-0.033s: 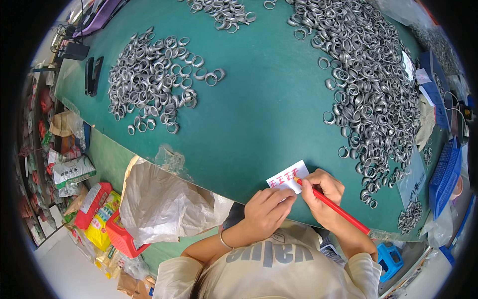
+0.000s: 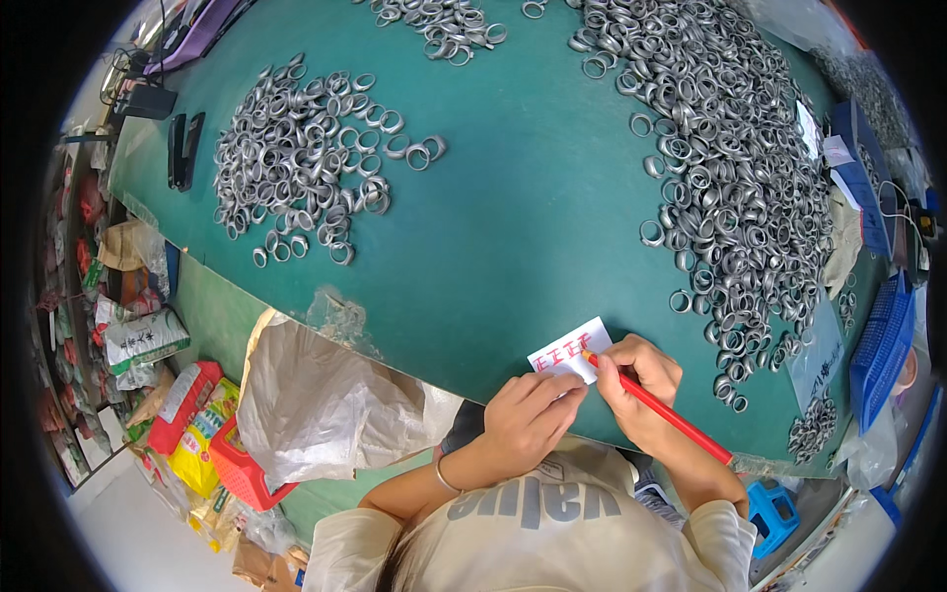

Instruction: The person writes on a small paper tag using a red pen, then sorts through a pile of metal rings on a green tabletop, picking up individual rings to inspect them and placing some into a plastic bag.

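Observation:
A small white paper slip (image 2: 595,332) with red strokes on it lies near the front edge of the green table (image 2: 493,247). In my right hand (image 2: 639,383), a long red pencil (image 2: 679,421) is gripped between thumb and fingers, its tip touching the slip. My left hand (image 2: 528,414) has its fingers curled together over the slip's lower edge, pressing it to the table. Grey metal rings form a loose pile (image 2: 296,148) to the far left and a much larger heap (image 2: 735,187) on the right, close to my right hand.
A black stapler (image 2: 183,150) lies at the far left. A white woven sack (image 2: 326,405) hangs at the front edge, left of my arm. More rings (image 2: 449,30) sit at the back. Blue baskets (image 2: 881,350) stand at the right edge; a blue stool (image 2: 772,518) is below.

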### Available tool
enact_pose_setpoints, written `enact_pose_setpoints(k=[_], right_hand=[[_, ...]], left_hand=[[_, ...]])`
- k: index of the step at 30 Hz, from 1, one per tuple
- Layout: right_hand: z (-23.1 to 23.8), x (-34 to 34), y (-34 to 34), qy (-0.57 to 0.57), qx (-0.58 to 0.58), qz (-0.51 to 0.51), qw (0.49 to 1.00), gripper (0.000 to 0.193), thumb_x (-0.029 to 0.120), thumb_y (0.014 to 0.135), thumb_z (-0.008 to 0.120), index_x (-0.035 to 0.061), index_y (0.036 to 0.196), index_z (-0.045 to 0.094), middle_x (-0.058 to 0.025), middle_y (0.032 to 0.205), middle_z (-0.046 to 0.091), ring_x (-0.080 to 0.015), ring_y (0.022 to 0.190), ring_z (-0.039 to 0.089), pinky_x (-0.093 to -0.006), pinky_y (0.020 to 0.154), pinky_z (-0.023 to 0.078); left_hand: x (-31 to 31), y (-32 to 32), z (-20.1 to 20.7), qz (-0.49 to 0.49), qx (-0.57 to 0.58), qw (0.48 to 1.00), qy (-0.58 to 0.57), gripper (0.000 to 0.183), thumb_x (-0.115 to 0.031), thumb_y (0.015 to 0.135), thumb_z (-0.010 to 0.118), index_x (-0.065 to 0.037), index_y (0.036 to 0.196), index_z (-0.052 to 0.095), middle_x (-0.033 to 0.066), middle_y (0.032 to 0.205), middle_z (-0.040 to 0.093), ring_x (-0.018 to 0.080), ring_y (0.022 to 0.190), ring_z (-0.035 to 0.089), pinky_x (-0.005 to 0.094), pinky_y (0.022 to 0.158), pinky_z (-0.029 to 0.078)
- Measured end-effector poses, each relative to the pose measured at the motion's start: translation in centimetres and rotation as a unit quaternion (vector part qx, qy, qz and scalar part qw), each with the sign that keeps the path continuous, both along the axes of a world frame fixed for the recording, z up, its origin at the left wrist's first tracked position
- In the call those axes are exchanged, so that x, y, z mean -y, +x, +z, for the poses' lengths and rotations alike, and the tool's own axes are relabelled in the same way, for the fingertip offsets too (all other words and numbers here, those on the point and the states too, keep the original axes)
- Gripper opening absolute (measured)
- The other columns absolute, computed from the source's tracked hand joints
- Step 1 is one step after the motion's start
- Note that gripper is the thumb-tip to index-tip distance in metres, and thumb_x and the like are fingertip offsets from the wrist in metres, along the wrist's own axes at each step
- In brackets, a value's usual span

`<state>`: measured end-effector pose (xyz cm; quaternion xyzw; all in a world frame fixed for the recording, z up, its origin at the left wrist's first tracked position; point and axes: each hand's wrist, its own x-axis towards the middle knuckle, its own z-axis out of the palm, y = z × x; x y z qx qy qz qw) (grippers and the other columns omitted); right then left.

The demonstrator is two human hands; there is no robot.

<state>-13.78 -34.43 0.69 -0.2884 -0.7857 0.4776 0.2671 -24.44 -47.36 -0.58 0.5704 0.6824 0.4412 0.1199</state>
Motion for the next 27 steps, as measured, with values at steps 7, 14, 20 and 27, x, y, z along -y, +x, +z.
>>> enact_pose_setpoints(k=[7, 14, 20, 27], right_hand=[[-0.12, 0.07, -0.09, 0.021, -0.013, 0.002, 1.000, 0.015, -0.006, 0.077, 0.070, -0.0014, 0.073, 0.057, -0.0105, 0.064, 0.060, -0.0216, 0.051, 0.055, -0.0319, 0.047, 0.043], [-0.08, 0.08, -0.01, 0.038, 0.000, -0.009, 0.999, 0.014, -0.008, 0.077, 0.069, -0.0026, 0.074, 0.057, -0.0111, 0.065, 0.059, -0.0219, 0.050, 0.054, -0.0319, 0.047, 0.043], [0.15, 0.03, 0.04, 0.043, 0.010, -0.019, 0.999, 0.013, -0.007, 0.079, 0.068, -0.0029, 0.075, 0.057, -0.0108, 0.065, 0.059, -0.0213, 0.050, 0.054, -0.0313, 0.046, 0.043], [0.01, 0.11, 0.06, 0.043, 0.007, -0.029, 0.999, 0.012, -0.006, 0.081, 0.067, -0.0027, 0.076, 0.056, -0.0105, 0.064, 0.059, -0.0203, 0.050, 0.055, -0.0308, 0.046, 0.043]], left_hand=[[-0.11, 0.04, 0.04, 0.006, 0.006, 1.000, 0.003, 0.029, 0.004, 0.064, 0.073, 0.000, 0.091, 0.069, 0.0069, 0.096, 0.067, 0.0227, 0.073, 0.060, 0.0320, 0.061, 0.044], [-0.17, 0.10, -0.03, 0.014, 0.003, 1.000, 0.002, 0.030, 0.004, 0.062, 0.073, -0.001, 0.091, 0.069, 0.0057, 0.094, 0.066, 0.0217, 0.072, 0.058, 0.0312, 0.059, 0.044], [-0.20, 0.16, -0.01, 0.017, 0.003, 1.000, -0.002, 0.031, 0.004, 0.061, 0.073, -0.002, 0.091, 0.070, 0.0046, 0.094, 0.066, 0.0210, 0.071, 0.058, 0.0310, 0.059, 0.044], [-0.17, 0.18, -0.09, 0.017, 0.004, 1.000, 0.000, 0.031, 0.005, 0.061, 0.073, -0.002, 0.090, 0.070, 0.0044, 0.093, 0.066, 0.0206, 0.071, 0.058, 0.0309, 0.058, 0.044]])
